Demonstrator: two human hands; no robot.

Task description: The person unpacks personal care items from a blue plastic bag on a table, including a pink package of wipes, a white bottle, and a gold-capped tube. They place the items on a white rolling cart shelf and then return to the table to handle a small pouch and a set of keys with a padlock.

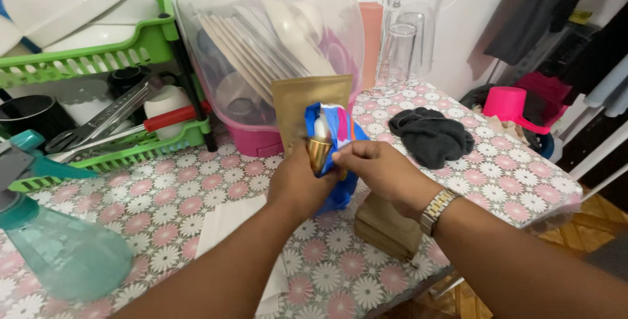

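My left hand grips the lower edge of an upright gold foil pouch above the table. My right hand, with a metal watch on its wrist, pinches a blue plastic packet pressed against the pouch's right side. A small shiny gold piece shows between the two hands. Under my right wrist a brown paper packet lies on the flowered tablecloth.
A clear domed cover over plates on a pink base stands behind the pouch. A green dish rack with utensils is at left, a teal spray bottle at near left. Upturned glasses, a dark cloth and white paper are nearby.
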